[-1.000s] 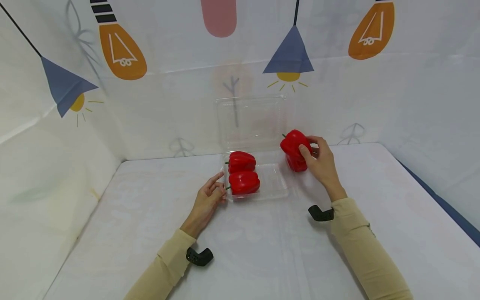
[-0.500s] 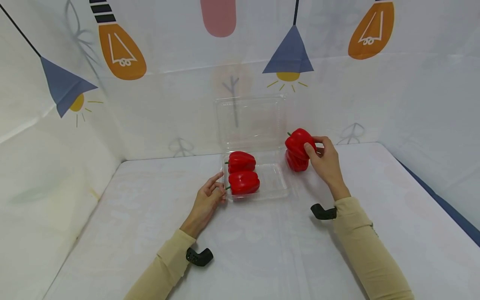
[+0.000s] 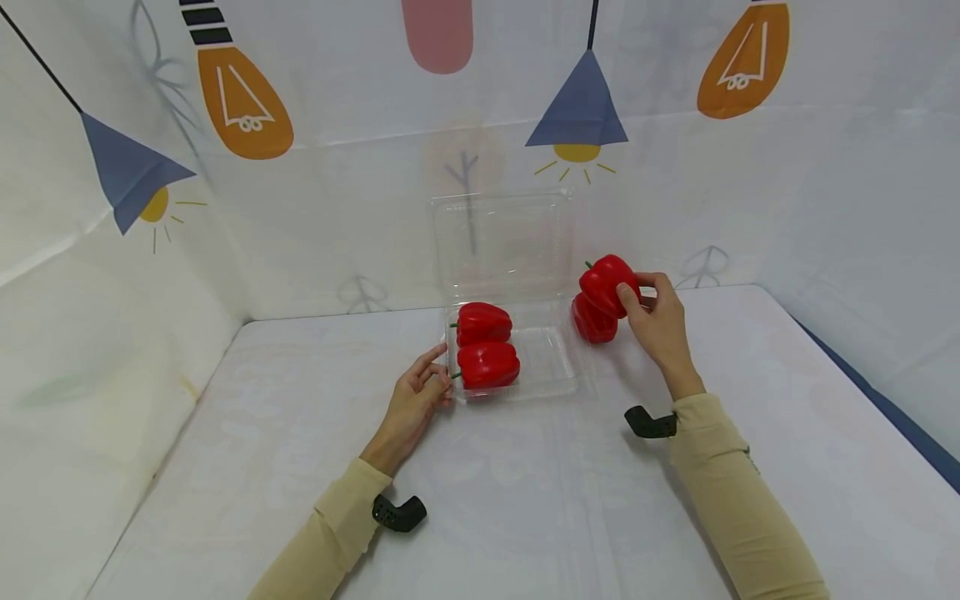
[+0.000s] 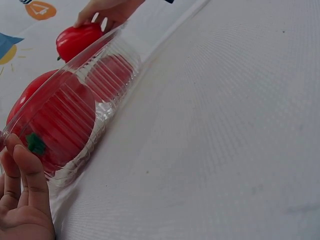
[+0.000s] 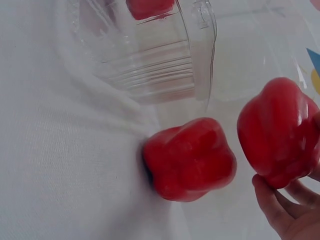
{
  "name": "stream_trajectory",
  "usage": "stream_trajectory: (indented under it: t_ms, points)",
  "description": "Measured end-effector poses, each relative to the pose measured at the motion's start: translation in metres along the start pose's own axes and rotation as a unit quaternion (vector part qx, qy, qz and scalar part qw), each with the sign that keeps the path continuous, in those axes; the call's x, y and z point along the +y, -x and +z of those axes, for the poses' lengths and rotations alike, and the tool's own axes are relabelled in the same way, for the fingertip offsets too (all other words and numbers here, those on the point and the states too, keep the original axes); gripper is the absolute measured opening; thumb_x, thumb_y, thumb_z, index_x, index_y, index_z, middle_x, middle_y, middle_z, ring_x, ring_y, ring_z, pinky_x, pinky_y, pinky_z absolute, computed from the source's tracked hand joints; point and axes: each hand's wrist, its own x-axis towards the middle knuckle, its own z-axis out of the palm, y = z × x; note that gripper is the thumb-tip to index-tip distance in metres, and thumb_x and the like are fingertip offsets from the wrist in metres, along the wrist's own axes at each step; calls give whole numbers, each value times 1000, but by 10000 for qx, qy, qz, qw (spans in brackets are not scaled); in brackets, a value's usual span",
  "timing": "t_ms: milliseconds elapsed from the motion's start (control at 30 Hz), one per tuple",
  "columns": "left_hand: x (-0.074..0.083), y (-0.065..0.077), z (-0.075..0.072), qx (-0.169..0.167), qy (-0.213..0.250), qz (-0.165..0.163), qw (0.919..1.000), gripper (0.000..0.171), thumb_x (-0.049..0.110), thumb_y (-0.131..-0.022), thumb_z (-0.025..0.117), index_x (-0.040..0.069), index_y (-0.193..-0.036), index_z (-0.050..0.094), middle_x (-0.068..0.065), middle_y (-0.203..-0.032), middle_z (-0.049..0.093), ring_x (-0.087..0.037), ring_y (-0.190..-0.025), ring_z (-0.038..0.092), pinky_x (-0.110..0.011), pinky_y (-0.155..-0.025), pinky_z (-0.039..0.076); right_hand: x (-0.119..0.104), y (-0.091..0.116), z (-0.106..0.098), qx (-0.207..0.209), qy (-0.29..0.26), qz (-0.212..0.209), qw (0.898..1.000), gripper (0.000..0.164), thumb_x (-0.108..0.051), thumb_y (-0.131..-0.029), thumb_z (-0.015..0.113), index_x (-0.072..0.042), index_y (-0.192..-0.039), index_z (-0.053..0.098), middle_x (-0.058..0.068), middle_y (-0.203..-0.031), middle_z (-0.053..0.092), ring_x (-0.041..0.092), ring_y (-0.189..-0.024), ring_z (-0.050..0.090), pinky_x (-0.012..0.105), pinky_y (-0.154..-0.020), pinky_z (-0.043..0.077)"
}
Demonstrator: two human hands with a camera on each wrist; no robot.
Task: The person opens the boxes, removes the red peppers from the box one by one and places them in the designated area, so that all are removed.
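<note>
My right hand (image 3: 660, 321) holds a red bell pepper (image 3: 609, 285) by its right end, thumb in front and fingers behind, raised beside the box. Below it another red bell pepper (image 5: 192, 160) lies on the table, just right of the clear plastic box (image 3: 551, 367); the right wrist view shows a gap between these two. Inside the box's left half lie two red bell peppers, a rear one (image 3: 483, 323) and a front one (image 3: 487, 365), with stems pointing left. At the box's left wall my left hand (image 3: 416, 400) pinches the rim with its fingertips, seen close in the left wrist view.
The box's clear lid (image 3: 502, 246) stands raised against the white printed backdrop (image 3: 360, 208) behind the table. A white cloth (image 3: 525, 500) covers the table. Black wrist devices (image 3: 399, 514) sit at both cuffs.
My right hand has moved a little to the right with its pepper, exposing more of the pepper lying below. The left hand and the peppers in the box have stayed put.
</note>
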Motion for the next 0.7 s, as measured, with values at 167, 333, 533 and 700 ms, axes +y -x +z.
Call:
stream_trajectory:
  t_ms: [167, 333, 533, 700]
  points:
    - [0, 0, 0, 4, 9, 2, 10000, 56, 1, -92, 53, 12, -144, 36, 4, -90, 51, -7, -74, 53, -18, -64, 49, -1, 0, -1, 56, 6, 88, 9999, 53, -42, -95, 48, -4, -132, 43, 16, -134, 49, 38, -111, 59, 52, -91, 50]
    - [1, 1, 0, -18, 2, 22, 10000, 56, 2, -92, 54, 12, -144, 35, 3, -90, 52, -7, -74, 53, -17, -64, 49, -1, 1, -3, 79, -32, 235, 9997, 54, -42, -95, 47, -4, -132, 43, 15, -134, 50, 36, -110, 60, 52, -91, 50]
    - [1, 1, 0, -54, 28, 73, 10000, 56, 2, -93, 54, 10, -144, 35, 3, -89, 52, -7, -74, 53, -17, -65, 49, -1, 0, -7, 102, -107, 415, 9990, 55, -45, -94, 47, -5, -133, 42, 14, -134, 50, 35, -110, 60, 50, -92, 51]
    - [1, 1, 1, -41, 26, 56, 10000, 56, 2, -92, 54, 11, -144, 35, 3, -89, 52, -7, -74, 53, -17, -65, 49, 1, -1, -10, 198, -55, 596, 9980, 56, -46, -94, 46, -6, -133, 43, 13, -134, 50, 33, -109, 61, 45, -91, 52]
